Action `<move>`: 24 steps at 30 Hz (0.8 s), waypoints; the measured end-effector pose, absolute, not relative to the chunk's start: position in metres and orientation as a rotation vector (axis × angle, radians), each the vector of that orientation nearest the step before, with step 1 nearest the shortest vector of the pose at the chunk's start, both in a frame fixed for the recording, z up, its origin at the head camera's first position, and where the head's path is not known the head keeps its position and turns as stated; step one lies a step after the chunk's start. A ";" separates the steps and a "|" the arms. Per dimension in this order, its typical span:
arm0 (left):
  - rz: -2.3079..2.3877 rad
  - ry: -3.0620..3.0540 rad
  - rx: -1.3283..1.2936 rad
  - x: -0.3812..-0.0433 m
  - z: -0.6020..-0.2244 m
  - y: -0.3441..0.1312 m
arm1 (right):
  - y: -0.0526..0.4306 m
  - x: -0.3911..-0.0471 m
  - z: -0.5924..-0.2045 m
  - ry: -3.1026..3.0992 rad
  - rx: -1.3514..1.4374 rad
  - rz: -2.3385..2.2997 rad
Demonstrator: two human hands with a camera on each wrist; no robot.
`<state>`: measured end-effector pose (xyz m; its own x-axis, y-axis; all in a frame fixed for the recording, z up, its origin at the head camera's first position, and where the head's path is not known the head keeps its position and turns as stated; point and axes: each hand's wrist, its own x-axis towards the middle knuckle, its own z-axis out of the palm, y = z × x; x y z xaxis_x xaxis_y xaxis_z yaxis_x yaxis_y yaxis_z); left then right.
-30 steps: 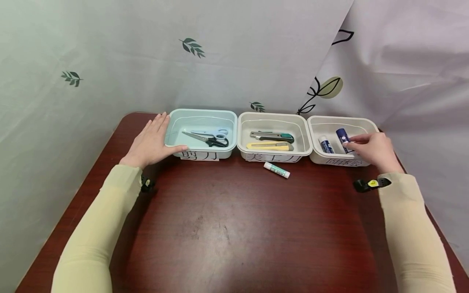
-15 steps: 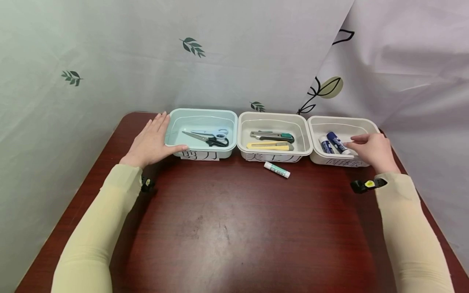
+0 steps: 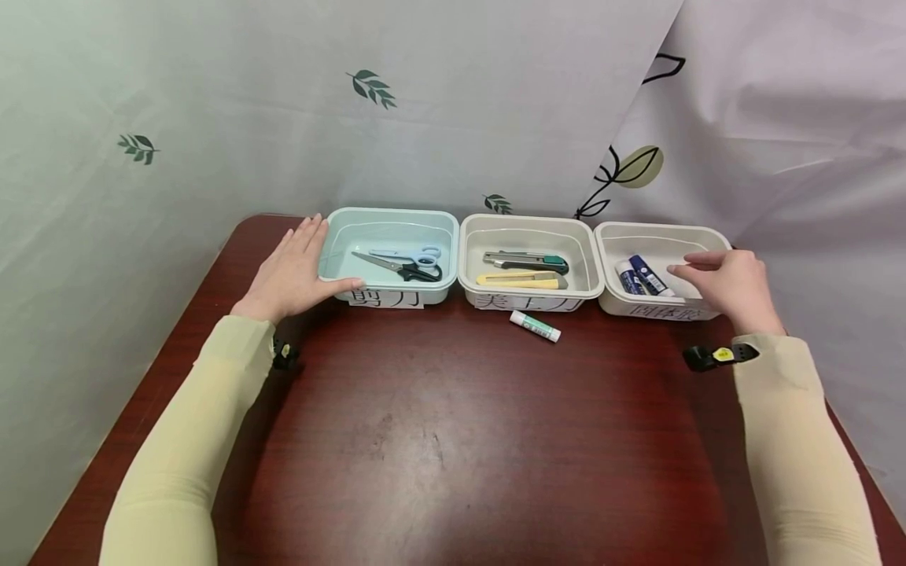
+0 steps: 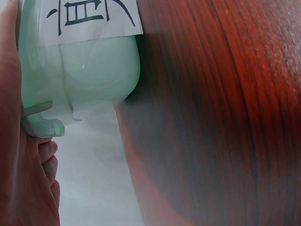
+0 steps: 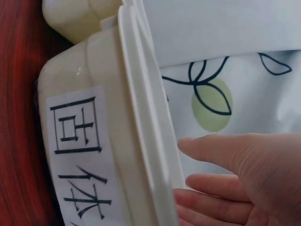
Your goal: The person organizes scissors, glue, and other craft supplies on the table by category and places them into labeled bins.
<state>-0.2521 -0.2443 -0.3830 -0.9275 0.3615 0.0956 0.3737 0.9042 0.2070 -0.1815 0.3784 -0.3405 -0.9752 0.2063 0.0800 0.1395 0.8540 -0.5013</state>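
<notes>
My left hand (image 3: 290,271) rests straight-fingered on the left rim of the light blue bin (image 3: 396,228), thumb along its front edge. Black-handled scissors (image 3: 412,272) and light blue scissors (image 3: 426,258) lie inside. Over the front right of the right-hand beige bin (image 3: 683,242) hovers my right hand (image 3: 732,284), holding nothing, thumb and fingers apart. Two blue-and-white glue sticks lie side by side in that bin: the near-left glue stick (image 3: 627,277) and the other glue stick (image 3: 650,275). In the right wrist view, the hand (image 5: 235,174) is beyond the bin's rim (image 5: 150,127).
Between those bins stands a middle beige bin (image 3: 527,234) with a green-and-black utility knife (image 3: 531,262) and a yellow utility knife (image 3: 520,281). In front of it, a white-and-green glue stick (image 3: 535,325) lies on the dark red table (image 3: 495,440). A curtain (image 3: 460,102) hangs behind.
The right hand, earlier pinching a blue glue stick, has let it go and drawn back to the right. That stick shifted left against the other one. The left hand stays put.
</notes>
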 end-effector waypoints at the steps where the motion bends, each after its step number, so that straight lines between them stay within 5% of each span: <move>1: -0.344 -3.013 -0.582 -0.252 -0.383 -0.244 | 0.378 -0.181 -0.339 -2.891 -0.273 0.773; 24: -0.372 -3.017 -0.572 -0.251 -0.383 -0.244 | 0.356 -0.167 -0.311 -2.758 -0.241 0.854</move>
<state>-0.2511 -0.2438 -0.3833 -0.9305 0.3548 0.0914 0.3663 0.9028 0.2254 -0.1674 0.3563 -0.3105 -0.9567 0.2273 0.1818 0.0847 0.8151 -0.5731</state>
